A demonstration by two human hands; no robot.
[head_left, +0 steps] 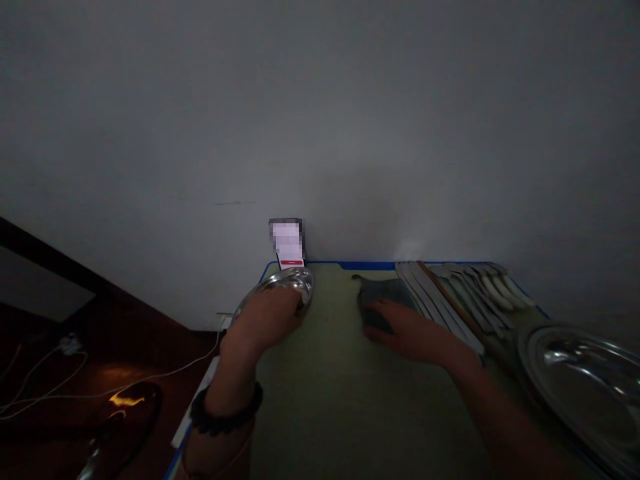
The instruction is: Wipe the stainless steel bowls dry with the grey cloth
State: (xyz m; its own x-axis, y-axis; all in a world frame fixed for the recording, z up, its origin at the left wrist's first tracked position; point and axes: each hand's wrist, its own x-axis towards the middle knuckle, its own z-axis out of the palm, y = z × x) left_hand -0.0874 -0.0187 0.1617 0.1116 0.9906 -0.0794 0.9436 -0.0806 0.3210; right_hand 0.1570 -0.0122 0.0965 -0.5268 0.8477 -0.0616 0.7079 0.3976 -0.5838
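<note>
Tabletop point(325, 393) opens between left fingers point(291, 300) at dish point(280, 278), right fingers point(384, 309) on cloth point(389, 290) — grips unclear.

I log a lit smartphone point(290, 244) standing upright by a grey wall point(320, 120), a thin dark mark point(235, 203) to its upper left. Lower left, I note white cables point(91, 396) trailing across a dark reddish floor point(165, 347).

Over the small metal dish point(287, 277), the left hand point(273, 313) is stretched, fingers bent near the rim; a dark bracelet point(225, 425) is worn. The dark cloth point(387, 290) is partly covered by the right hand point(397, 327)! Grey strips point(425, 300) are laid alongside, a big metal plate point(575, 400) is set nearer, and beyond the dish a lit phone point(289, 243) is stood by the wall point(320, 120).
</note>
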